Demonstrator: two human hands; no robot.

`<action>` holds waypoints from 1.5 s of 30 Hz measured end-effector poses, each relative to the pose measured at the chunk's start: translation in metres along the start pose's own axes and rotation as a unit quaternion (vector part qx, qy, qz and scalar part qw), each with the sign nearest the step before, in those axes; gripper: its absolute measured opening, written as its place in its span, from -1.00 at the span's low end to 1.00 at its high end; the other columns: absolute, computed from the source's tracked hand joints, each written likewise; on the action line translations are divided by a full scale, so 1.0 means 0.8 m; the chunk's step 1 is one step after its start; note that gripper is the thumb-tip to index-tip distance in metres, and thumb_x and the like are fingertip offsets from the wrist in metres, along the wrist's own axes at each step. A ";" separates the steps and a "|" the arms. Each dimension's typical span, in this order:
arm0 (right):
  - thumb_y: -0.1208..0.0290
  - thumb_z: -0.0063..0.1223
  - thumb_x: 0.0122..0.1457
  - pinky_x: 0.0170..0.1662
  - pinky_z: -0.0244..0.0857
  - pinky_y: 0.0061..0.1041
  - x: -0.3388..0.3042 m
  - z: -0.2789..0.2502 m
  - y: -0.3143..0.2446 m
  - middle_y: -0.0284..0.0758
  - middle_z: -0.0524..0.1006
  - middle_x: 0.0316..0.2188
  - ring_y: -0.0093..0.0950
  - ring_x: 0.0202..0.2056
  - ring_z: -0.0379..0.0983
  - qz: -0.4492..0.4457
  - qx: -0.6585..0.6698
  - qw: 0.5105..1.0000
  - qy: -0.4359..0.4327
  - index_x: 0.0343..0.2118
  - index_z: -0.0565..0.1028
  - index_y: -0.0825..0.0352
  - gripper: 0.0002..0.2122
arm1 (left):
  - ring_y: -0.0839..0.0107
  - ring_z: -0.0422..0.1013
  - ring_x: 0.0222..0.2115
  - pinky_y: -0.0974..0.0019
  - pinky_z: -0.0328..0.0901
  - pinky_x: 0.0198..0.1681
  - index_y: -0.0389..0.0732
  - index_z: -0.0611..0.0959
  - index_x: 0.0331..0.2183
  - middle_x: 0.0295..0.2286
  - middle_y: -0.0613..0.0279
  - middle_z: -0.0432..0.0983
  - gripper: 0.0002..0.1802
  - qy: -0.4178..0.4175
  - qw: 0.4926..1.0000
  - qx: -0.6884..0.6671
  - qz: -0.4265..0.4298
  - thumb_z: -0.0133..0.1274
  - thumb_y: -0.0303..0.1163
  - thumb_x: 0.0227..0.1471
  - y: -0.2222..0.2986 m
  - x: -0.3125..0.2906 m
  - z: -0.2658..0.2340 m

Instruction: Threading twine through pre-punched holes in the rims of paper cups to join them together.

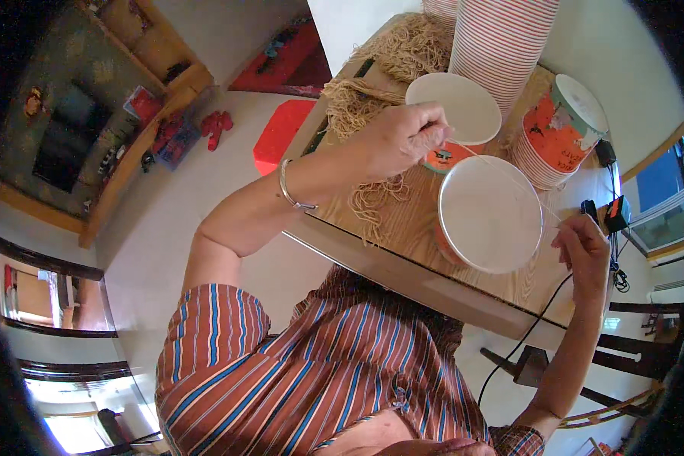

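Both hands pinch one thin pale string (509, 176) stretched taut between them: the left hand (399, 137) grips its upper end, the right hand (585, 243) its lower end. The string crosses above a paper bucket (490, 216) with a plain white inside, standing on the wooden table (403, 228). Beside it sit another white-lined bucket (452, 106), tall nested stacks of buckets (501, 45), and heaps of tan string (403, 45).

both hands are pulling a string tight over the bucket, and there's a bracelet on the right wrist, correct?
Not quite: the head view shows the bracelet on the left wrist. The left hand and right hand do stretch a string over the bucket.
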State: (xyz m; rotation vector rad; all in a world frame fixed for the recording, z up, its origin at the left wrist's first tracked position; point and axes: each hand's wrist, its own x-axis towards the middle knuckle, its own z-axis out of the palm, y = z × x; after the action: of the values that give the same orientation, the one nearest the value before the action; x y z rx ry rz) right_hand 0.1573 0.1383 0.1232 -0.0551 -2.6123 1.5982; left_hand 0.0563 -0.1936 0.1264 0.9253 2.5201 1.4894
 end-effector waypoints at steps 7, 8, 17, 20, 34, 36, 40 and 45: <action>0.48 0.03 0.16 -0.60 0.11 -0.74 0.007 0.042 -0.052 -0.48 0.46 -0.62 -0.74 -0.63 0.29 -0.042 0.080 0.996 -0.019 -0.39 0.49 0.30 -0.95 | 0.61 0.34 -0.54 0.45 0.28 -0.48 -0.22 0.48 -0.40 -0.59 0.36 0.36 -0.80 0.017 0.999 0.034 0.003 -0.10 -0.32 0.19 0.010 -0.002 0.006; 0.48 0.03 0.16 -0.60 0.11 -0.74 0.009 0.050 -0.061 -0.48 0.46 -0.62 -0.74 -0.63 0.29 -0.041 0.079 0.996 -0.016 -0.39 0.49 0.30 -0.95 | 0.59 0.35 -0.54 0.42 0.29 -0.47 -0.23 0.48 -0.41 -0.59 0.33 0.37 -0.81 0.014 0.999 0.039 0.022 -0.09 -0.33 0.19 0.016 0.000 0.009; 0.49 0.05 0.12 -0.52 0.31 -0.55 0.031 0.096 -0.031 -0.24 0.51 -0.35 -0.55 -0.63 0.41 -0.259 -0.282 0.923 -0.022 -0.23 0.46 0.33 -0.84 | 0.43 0.37 -0.56 0.31 0.28 -0.45 -0.26 0.48 -0.41 -0.57 0.16 0.44 -0.80 -0.022 0.994 0.087 0.058 -0.03 -0.32 0.15 0.033 0.005 0.018; 0.56 0.05 0.11 -0.51 0.33 -0.57 0.023 0.102 -0.057 -0.25 0.47 -0.17 -0.59 -0.59 0.42 -0.090 -0.042 0.993 -0.066 -0.14 0.42 0.34 -0.77 | 0.41 0.35 -0.57 0.29 0.27 -0.47 -0.26 0.48 -0.42 -0.58 0.16 0.42 -0.77 -0.015 0.994 0.063 0.092 -0.02 -0.29 0.15 0.028 0.005 0.028; 0.52 0.06 0.15 -0.59 0.24 -0.63 0.028 0.138 -0.059 -0.39 0.45 -0.63 -0.67 -0.61 0.37 -0.076 0.123 0.987 -0.073 -0.36 0.38 0.36 -0.91 | 0.41 0.38 -0.52 0.28 0.27 -0.43 -0.26 0.47 -0.40 -0.58 0.17 0.40 -0.75 -0.055 0.992 0.038 0.106 -0.03 -0.26 0.14 0.023 0.005 0.027; 0.52 0.06 0.14 -0.58 0.25 -0.59 0.030 0.139 -0.051 -0.37 0.45 -0.63 -0.64 -0.61 0.38 -0.119 0.069 0.989 -0.061 -0.37 0.39 0.35 -0.92 | 0.45 0.37 -0.52 0.29 0.27 -0.43 -0.26 0.48 -0.39 -0.59 0.20 0.40 -0.75 -0.077 0.994 0.008 0.084 -0.03 -0.26 0.14 0.018 0.007 0.027; 0.53 0.04 0.13 -0.53 0.29 -0.43 0.030 0.138 -0.042 -0.25 0.45 -0.59 -0.42 -0.61 0.43 -0.235 -0.073 0.969 -0.002 -0.39 0.40 0.33 -0.94 | 0.54 0.36 -0.52 0.35 0.28 -0.42 -0.25 0.50 -0.37 -0.59 0.27 0.40 -0.76 -0.119 0.992 -0.021 0.023 -0.03 -0.25 0.15 0.016 0.010 0.028; 0.52 -0.02 0.15 -0.47 0.33 -0.29 0.036 0.135 -0.048 -0.17 0.47 -0.52 -0.14 -0.52 0.45 -0.299 -0.157 0.941 0.004 -0.34 0.40 0.29 -0.96 | 0.60 0.35 -0.52 0.43 0.29 -0.40 -0.25 0.51 -0.36 -0.58 0.36 0.41 -0.83 -0.134 0.984 -0.116 0.018 -0.01 -0.33 0.14 -0.001 0.015 0.030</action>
State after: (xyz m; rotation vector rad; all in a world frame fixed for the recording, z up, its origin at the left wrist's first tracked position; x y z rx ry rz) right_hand 0.1200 0.0275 0.1097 0.6440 -2.4950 0.9693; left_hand 0.0544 -0.1686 0.1160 1.0575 2.1037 1.5115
